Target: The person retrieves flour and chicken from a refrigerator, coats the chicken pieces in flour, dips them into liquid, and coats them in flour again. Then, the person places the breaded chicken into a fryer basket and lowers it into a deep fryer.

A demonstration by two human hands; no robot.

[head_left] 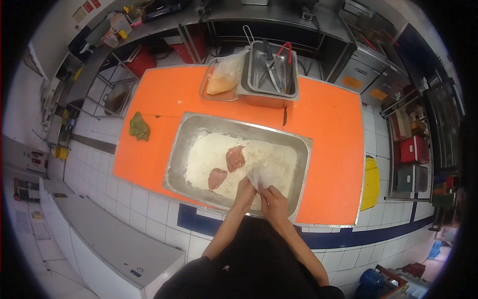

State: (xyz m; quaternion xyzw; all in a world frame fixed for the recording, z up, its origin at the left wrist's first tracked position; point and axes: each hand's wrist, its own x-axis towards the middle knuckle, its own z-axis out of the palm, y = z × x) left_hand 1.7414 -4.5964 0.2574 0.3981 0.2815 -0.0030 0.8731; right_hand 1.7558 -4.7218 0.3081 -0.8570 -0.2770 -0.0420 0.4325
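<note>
Orange tabletop [331,164] and white-tiled floor [137,202] are taken in by the head camera, with a steel pan [175,162] of pale powder [204,152] set along the table's near edge. A thin clear plastic bag [259,177] is held over the pan at 4 o'clock of its centre, pinched by the left hand [244,192] and the right hand [273,200] side by side; its contents cannot be made out. On the powder, one raw meat piece [235,158] is seen at the pan's centre, another piece [217,179] at 8 o'clock. Film so thin could be torn or lost by an uneven pull; powder could be knocked over the rim at 6 o'clock, or the pan shifted, were the forearms leaned upon it.
</note>
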